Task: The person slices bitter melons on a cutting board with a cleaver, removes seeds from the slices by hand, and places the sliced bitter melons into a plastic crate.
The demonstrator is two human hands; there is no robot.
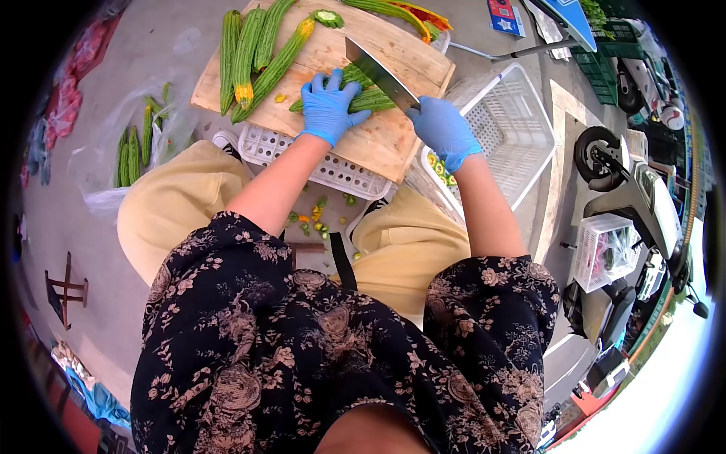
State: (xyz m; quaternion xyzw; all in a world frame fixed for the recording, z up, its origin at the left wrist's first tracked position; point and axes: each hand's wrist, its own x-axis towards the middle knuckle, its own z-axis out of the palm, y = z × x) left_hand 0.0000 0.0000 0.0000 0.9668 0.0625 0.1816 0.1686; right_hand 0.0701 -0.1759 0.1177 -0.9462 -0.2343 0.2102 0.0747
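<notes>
My left hand (328,107), in a blue glove, presses down with spread fingers on two green bitter melons (376,100) lying side by side on a wooden cutting board (378,144). My right hand (445,130), also gloved in blue, is wrapped round the handle of a cleaver (378,72). The broad blade slants up and left, its lower end close to the melons' right ends; whether it touches them I cannot tell. Several whole bitter melons (247,57), some yellowing at the tips, lie at the board's left. A cut end piece (328,18) sits near its top edge.
A white crate (522,151) with cut slices (439,168) stands right of the board. Another perforated white crate (265,147) is under the board. A split orange-red melon (423,17) lies behind. Bagged melons (134,155) are at left, scraps (318,216) between my feet, a scooter (643,197) at right.
</notes>
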